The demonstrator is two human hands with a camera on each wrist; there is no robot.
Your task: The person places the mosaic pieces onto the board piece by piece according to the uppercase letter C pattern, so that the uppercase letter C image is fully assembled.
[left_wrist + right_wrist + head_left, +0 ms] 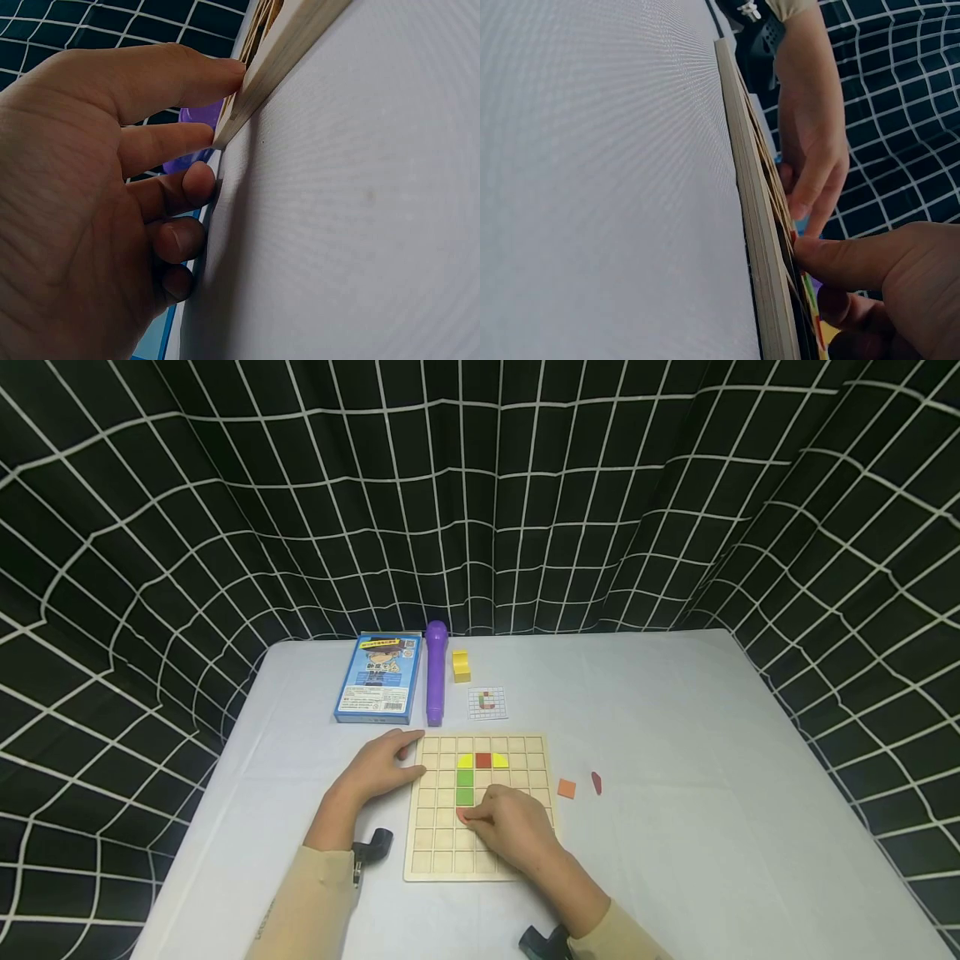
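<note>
A wooden grid board [443, 840] lies flat on the table. My left hand [375, 767] rests at its left edge, thumb and forefinger touching the rim in the left wrist view, the other fingers loosely bent. My right hand [516, 828] pinches a small red tile [462, 815] at the cell below two green square tiles [465, 787]; its far side is hidden by the fingers. In the upper rows sit a red square tile [483, 761] and two yellow rounded tiles [500, 762], one on each side of it.
Right of the board lie an orange square tile [566, 788] and a dark red piece [596, 782]. Behind it are a printed pattern card [487, 703], yellow blocks [461, 667], a purple microphone-shaped stick [436, 677] and a blue box [379, 678]. A grid-patterned curtain [480, 510] surrounds the table.
</note>
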